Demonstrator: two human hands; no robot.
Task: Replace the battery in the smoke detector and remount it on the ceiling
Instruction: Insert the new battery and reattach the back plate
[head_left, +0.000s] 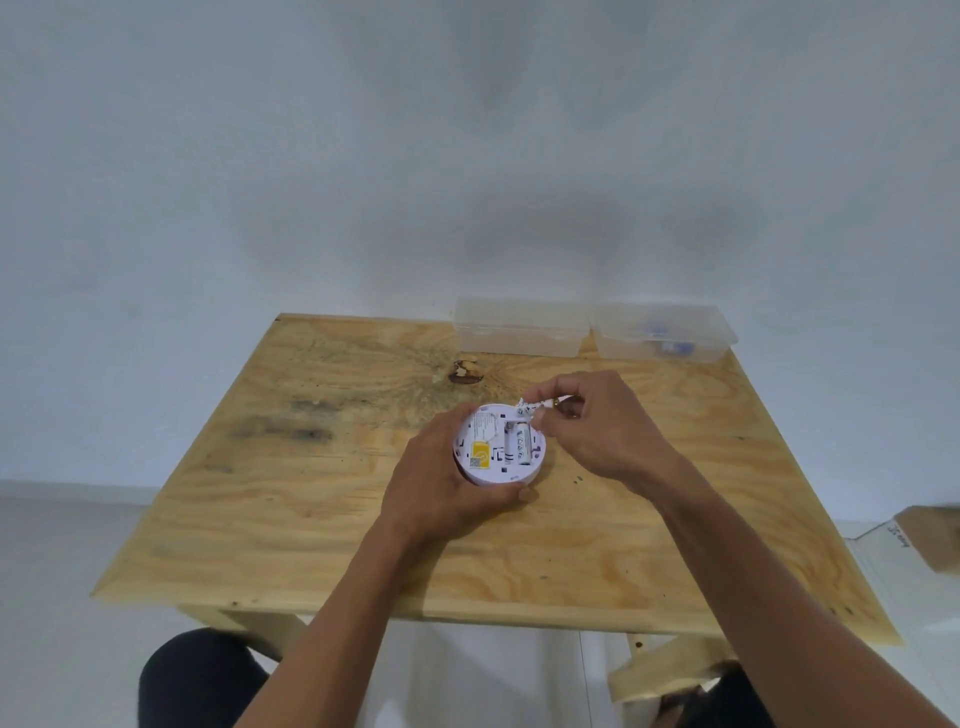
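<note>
Cradling the smoke detector (497, 448) back-side up, the left hand (441, 486) wraps its rim at the middle of the bench (260, 493), thumb along the near edge. One battery (521, 442) already lies in the open bay. At about one o'clock from the detector, the right hand (587, 423) has its grip pinched on a second battery (540, 405), angled down toward the bay's far end — looks like the insertion step. Two clear plastic boxes (522, 327) sit at the bench's twelve o'clock edge, well apart from the action.

Risks from here: the cell could go in with polarity reversed, since the markings are too small to read. Pushed at this tilt, it might jam against the contact or spring out — and a loose left-hand hold would let the detector skid.
</note>
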